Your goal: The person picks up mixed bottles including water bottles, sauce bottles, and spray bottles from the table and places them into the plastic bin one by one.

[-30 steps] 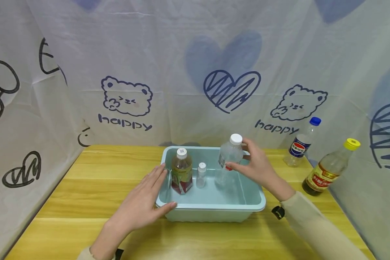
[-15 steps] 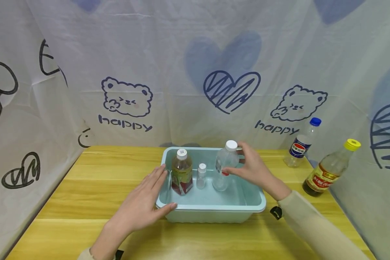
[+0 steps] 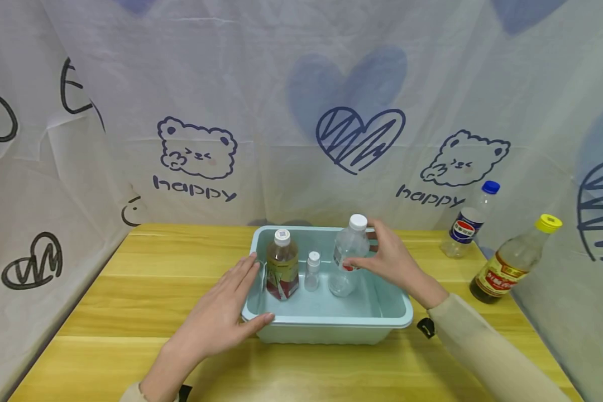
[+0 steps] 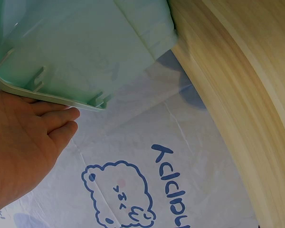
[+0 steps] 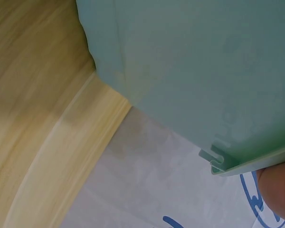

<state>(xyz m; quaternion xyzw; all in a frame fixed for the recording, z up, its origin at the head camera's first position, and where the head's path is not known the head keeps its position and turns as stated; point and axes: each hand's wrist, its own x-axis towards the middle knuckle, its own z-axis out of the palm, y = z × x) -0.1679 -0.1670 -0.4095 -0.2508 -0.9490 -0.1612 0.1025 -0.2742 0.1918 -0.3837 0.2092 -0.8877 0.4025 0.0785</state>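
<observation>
My right hand (image 3: 389,259) grips a clear plastic bottle (image 3: 350,245) with a white cap, thumb in front and fingers behind. The bottle stands nearly upright inside the pale blue-green plastic bin (image 3: 331,321), its base low by the bin floor. My left hand (image 3: 218,310) lies with straight fingers along the bin's left rim, thumb at the front corner. In the left wrist view, the fingers (image 4: 61,124) touch the underside of the bin's rim (image 4: 52,99). Also in the bin are a tea-coloured drink bottle (image 3: 282,268) with a white cap and a small clear bottle (image 3: 312,273).
Right of the bin, on the wooden table (image 3: 146,312), stand a blue-capped Pepsi bottle (image 3: 464,229) and a yellow-capped sauce bottle (image 3: 507,268) holding a little dark liquid. A printed white cloth (image 3: 276,139) hangs behind the table and along its sides.
My right hand has moved slightly left and down, lowering the clear bottle further into the bin and bringing it more upright. The left hand has stayed at the rim.
</observation>
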